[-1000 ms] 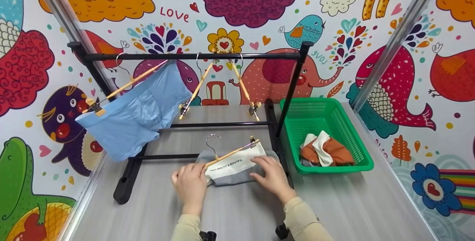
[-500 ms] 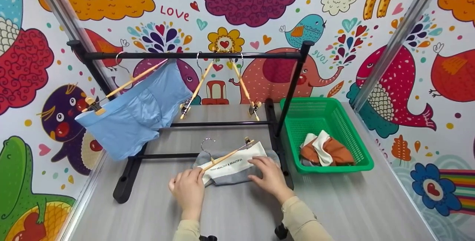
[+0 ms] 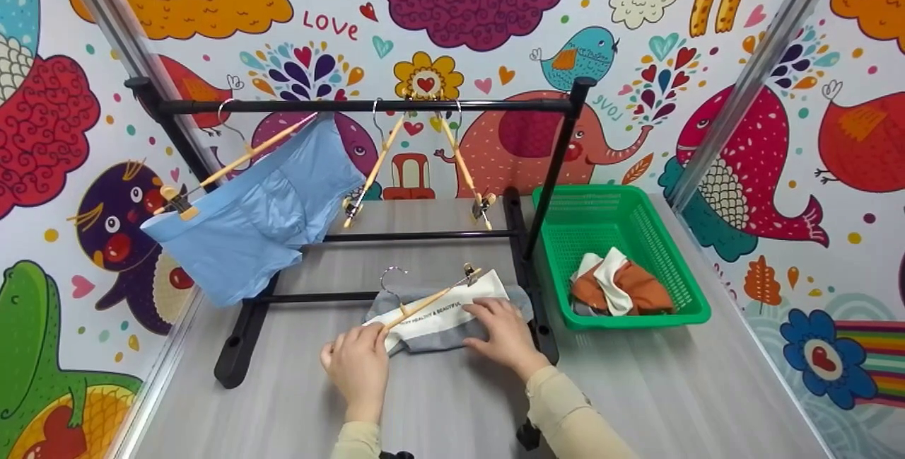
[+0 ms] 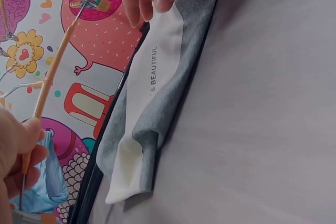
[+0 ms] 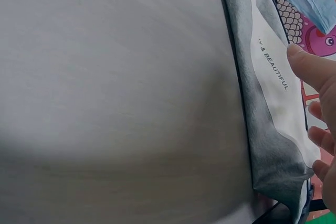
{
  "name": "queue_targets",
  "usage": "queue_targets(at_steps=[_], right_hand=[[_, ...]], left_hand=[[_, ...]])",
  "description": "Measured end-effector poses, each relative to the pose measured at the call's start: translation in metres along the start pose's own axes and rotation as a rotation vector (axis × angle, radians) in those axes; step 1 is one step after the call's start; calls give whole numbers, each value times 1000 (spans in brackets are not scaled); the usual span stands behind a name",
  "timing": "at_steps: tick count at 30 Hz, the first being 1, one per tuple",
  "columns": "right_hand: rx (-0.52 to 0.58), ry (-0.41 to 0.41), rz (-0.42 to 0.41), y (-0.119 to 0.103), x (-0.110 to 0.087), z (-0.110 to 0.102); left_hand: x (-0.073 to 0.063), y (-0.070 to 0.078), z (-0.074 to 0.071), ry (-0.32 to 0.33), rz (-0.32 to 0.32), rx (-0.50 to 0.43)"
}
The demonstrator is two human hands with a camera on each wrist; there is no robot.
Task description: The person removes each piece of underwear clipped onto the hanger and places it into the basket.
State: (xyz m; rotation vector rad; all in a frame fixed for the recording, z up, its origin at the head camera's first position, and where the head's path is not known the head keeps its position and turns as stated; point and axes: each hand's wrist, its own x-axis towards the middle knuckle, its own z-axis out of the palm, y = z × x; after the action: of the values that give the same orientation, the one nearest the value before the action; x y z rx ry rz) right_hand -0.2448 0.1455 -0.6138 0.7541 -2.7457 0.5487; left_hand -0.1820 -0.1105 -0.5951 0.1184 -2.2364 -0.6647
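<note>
My left hand [image 3: 359,363] pinches one end of a wooden clip hanger [image 3: 431,298] between thumb and fingers. In the left wrist view the hanger [image 4: 50,77] is held apart from the cloth, with a metal clip at its far end. Below it, grey underpants [image 3: 442,340] with a white waistband and printed lettering lie folded on the table. My right hand [image 3: 505,335], fingers loosely spread, is at the right end of the waistband. The right wrist view shows the thumb of that hand [image 5: 323,98] beside the white band; whether it touches is unclear.
A black rack [image 3: 368,107] stands behind, its lower bars near the underpants. Blue underpants [image 3: 265,208] hang from a tilted hanger at left. Two bare clip hangers [image 3: 385,155] hang mid-bar. At right, a green basket [image 3: 636,197] holds brown and white clothes [image 3: 626,286].
My left hand and the hanger have shifted slightly left and toward me. My right hand has moved slightly left along the waistband. The underpants stay almost in place.
</note>
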Motion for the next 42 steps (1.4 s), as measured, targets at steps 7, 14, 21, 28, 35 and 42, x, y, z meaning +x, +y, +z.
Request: queue_targets(at_steps=[7, 14, 21, 28, 35, 42], right_hand=[[-28, -42, 30, -2, 4, 5], [-48, -65, 66, -2, 6, 12], [-58, -70, 93, -1, 5, 17], [-50, -103, 132, 1, 3, 21], [-65, -116, 149, 3, 2, 21], [-69, -120, 182, 3, 1, 22]], left_hand=[[0, 0, -1, 9, 0, 2], [0, -1, -1, 10, -2, 3], [-1, -1, 0, 0, -10, 1], [-2, -1, 0, 1, -8, -4], [-1, -1, 1, -3, -13, -1], [-3, -2, 2, 3, -7, -8]])
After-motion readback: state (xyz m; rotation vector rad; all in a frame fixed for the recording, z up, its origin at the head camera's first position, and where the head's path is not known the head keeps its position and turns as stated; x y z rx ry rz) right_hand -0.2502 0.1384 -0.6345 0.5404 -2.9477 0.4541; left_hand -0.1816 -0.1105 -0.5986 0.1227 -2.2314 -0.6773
